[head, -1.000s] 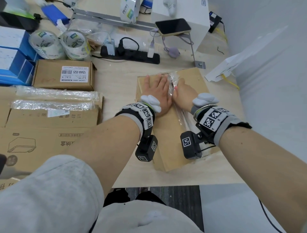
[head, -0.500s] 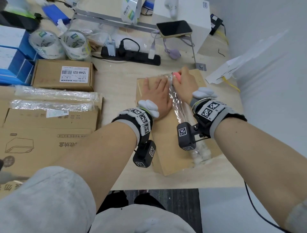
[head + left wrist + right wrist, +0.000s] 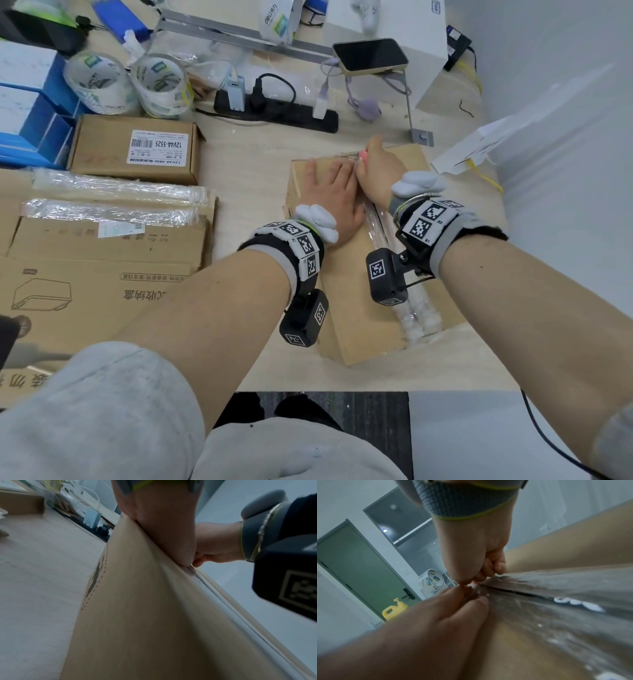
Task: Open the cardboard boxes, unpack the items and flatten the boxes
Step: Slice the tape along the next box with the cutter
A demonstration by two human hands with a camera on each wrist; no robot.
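Observation:
A brown cardboard box [image 3: 356,329] lies on the table with clear tape [image 3: 416,310] along its top seam. My left hand [image 3: 329,197] lies flat on the lid with straight fingers, pressing it down. My right hand [image 3: 378,166] is at the far end of the seam, fingers curled round a small pink cutter [image 3: 362,157]. In the right wrist view the right hand [image 3: 474,561] meets the left hand's fingertips [image 3: 471,601], and a dark slit [image 3: 513,592] runs through the tape [image 3: 565,615]. The left wrist view shows the lid [image 3: 137,615] under my palm.
To the left lie a small labelled box [image 3: 133,147], flattened cartons [image 3: 96,294] with plastic-wrapped rolls [image 3: 113,205], and two tape rolls [image 3: 130,85]. A black power strip [image 3: 274,109] and a phone on a stand [image 3: 370,56] are behind. The table edge [image 3: 342,389] is near me.
My right hand has slid away from me along the taped seam to the box's far edge, and the pink cutter now shows in it. The left hand stays flat on the lid.

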